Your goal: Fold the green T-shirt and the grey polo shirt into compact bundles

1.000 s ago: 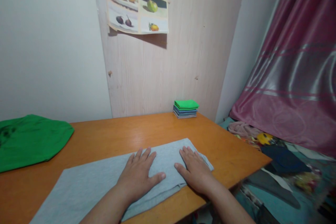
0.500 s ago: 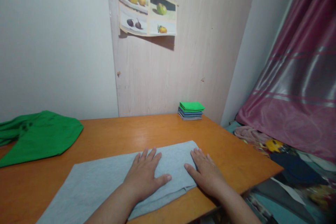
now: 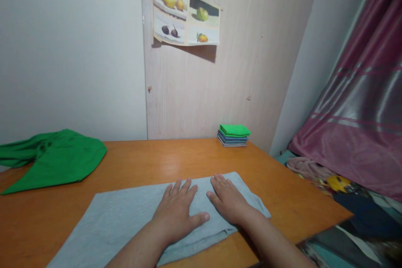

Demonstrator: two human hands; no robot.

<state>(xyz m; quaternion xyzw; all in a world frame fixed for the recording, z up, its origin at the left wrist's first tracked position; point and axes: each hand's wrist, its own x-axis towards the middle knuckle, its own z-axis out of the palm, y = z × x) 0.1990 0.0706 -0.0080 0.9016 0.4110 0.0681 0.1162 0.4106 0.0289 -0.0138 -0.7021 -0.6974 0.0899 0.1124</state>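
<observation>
A light grey garment, folded in layers, lies on the wooden table in front of me. My left hand rests palm down on its middle, fingers spread. Farther right, my right hand lies flat on the cloth too, its thumb toward the left hand. Neither hand grips anything. The garment's right end pokes out beyond my right hand, and loose layered edges show along the near side. My forearms cover part of the near cloth.
At the far left lies a spread green garment. A small stack of folded cloths, bright green on top, stands at the table's back right. Right of the table edge are a pink curtain and a heap of clothes.
My right hand has slid left over the grey cloth, closer to my left hand, uncovering its right end. The whole view has shifted slightly.
</observation>
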